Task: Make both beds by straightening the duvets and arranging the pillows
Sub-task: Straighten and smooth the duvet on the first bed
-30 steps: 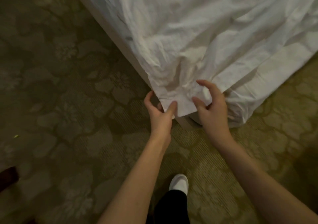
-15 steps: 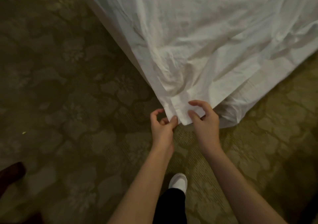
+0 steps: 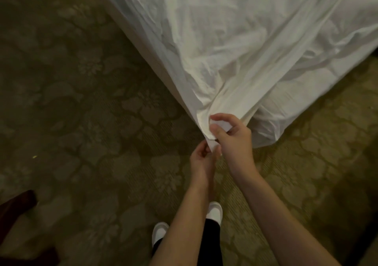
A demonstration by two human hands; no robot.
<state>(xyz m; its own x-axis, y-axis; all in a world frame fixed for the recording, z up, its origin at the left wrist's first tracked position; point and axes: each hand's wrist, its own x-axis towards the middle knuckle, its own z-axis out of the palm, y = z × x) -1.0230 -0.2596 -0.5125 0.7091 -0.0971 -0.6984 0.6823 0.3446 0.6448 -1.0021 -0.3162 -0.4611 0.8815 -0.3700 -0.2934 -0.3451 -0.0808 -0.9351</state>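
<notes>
White duvet (image 3: 255,46) lies rumpled over the bed's corner, its tip pinched by the left hand (image 3: 201,159) and gripped above by the right hand (image 3: 232,136), so straightening looks barely begun, no pillows in view.

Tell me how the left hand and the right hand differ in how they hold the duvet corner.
The right hand sits higher, thumb and forefinger pinching a fold of the white duvet; the left hand sits lower, gripping the very tip. The right hand's back faces the camera, partly covering the left hand, whose curled fingers show. Both hold the same corner, above the carpet.
</notes>
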